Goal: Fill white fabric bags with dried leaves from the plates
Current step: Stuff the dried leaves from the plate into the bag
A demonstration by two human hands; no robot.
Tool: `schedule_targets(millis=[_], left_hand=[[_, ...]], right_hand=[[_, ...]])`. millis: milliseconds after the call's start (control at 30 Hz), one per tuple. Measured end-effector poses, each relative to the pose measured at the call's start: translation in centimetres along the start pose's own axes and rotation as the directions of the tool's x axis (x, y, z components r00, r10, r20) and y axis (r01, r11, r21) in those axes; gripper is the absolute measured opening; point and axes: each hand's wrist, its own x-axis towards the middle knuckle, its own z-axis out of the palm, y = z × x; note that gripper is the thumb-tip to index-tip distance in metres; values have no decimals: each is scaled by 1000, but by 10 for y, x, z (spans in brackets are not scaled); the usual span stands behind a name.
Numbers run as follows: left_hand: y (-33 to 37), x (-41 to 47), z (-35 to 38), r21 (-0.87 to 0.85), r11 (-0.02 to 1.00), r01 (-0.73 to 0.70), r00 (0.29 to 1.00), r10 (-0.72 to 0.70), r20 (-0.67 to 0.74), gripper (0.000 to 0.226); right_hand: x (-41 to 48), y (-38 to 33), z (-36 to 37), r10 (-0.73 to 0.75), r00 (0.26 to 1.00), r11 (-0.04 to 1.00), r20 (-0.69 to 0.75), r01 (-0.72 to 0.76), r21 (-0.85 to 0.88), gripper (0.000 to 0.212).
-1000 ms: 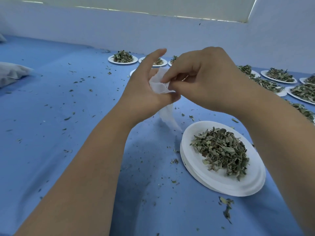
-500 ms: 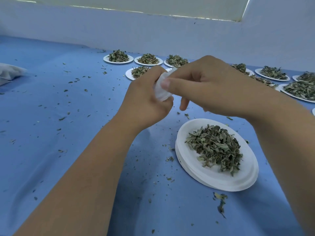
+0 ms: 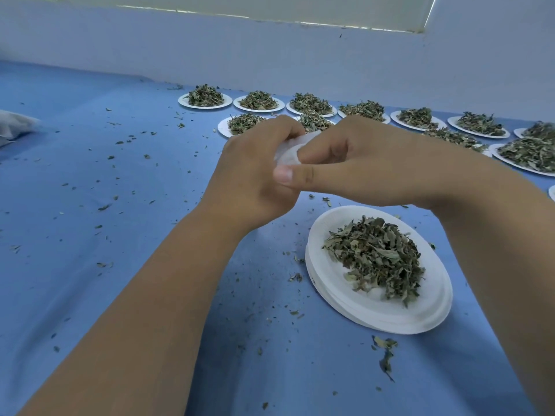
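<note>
A small white fabric bag (image 3: 290, 151) is bunched up between both hands, held above the blue cloth. My left hand (image 3: 255, 172) curls round it from the left, and most of the bag is hidden inside that grip. My right hand (image 3: 354, 163) pinches the bag's upper edge, its thumb lying across the front. Below the hands, to the right, stands a stack of white paper plates (image 3: 336, 289) with a heap of dried green leaves (image 3: 375, 256) on top.
Several more plates of dried leaves (image 3: 258, 101) stand in rows along the back and right side. Leaf crumbs are scattered over the blue cloth (image 3: 90, 205). A white filled bag (image 3: 13, 127) lies at the far left edge. A white wall runs behind.
The bag hung loose below my left hand a second ago; now it is gathered up inside both hands. My hands have dropped slightly and the view has tilted down.
</note>
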Motion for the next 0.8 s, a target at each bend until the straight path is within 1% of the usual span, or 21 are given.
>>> schedule_targets(millis=[100,133,167,200,233,267,300,333,367,400,433,467,500,567,633,733,800], left_hand=[[0,-1,0,-31,999,-33,999,33,-12,18],[0,-2,0,-21,999,-49,999,49,-11,17],[0,-3,1,-8,998,-62,998,62,-6,18],[0,-4,1,-1,998,-63,998,63,3,21],[0,-4,0,5,998,-57,998,57,18,26],[0,-4,0,15,999,-50,998,49,48,31],[1,-4,0,27,998,-48,995,45,87,35],[1,-5,1,39,998,-49,991,44,126,38],[2,-5,1,47,998,-49,986,41,163,39],[3,-5,2,54,997,-47,980,36,198,39],[5,-6,3,62,997,-45,971,29,236,41],[6,-7,3,72,996,-43,960,22,278,42],[7,-8,4,84,996,-43,947,14,321,43],[10,-10,6,99,994,-42,921,0,389,42],[13,-11,6,108,993,-48,905,-2,425,40],[17,-12,7,140,987,-75,893,4,450,38],[20,-12,8,165,983,-77,892,-6,452,37]], right_hand=[[-4,3,5,-26,1000,1000,3,26,11,51],[-7,5,6,-22,1000,1000,-23,22,3,42],[-12,7,7,-19,996,1000,-88,20,6,31],[-20,9,7,-9,981,999,-195,15,30,19],[-28,14,6,0,947,999,-322,17,51,12],[-38,19,5,4,910,999,-414,18,49,9],[-48,25,5,7,902,1000,-432,-2,12,9],[-59,30,5,27,929,998,-370,-47,-46,13],[-68,35,7,75,965,989,-250,-104,-107,22],[-77,40,10,133,984,976,-121,-152,-155,35],[-85,47,12,169,985,968,-21,-170,-182,47],[-90,52,14,177,984,968,27,-169,-187,53],[-93,56,16,168,985,971,35,-160,-176,55],[-95,61,21,153,988,978,-33,-156,-135,46],[-94,64,24,128,977,983,-173,-148,-107,33],[-96,67,26,92,927,990,-364,-125,-68,18],[-99,71,24,114,882,991,-457,-134,-11,16]])
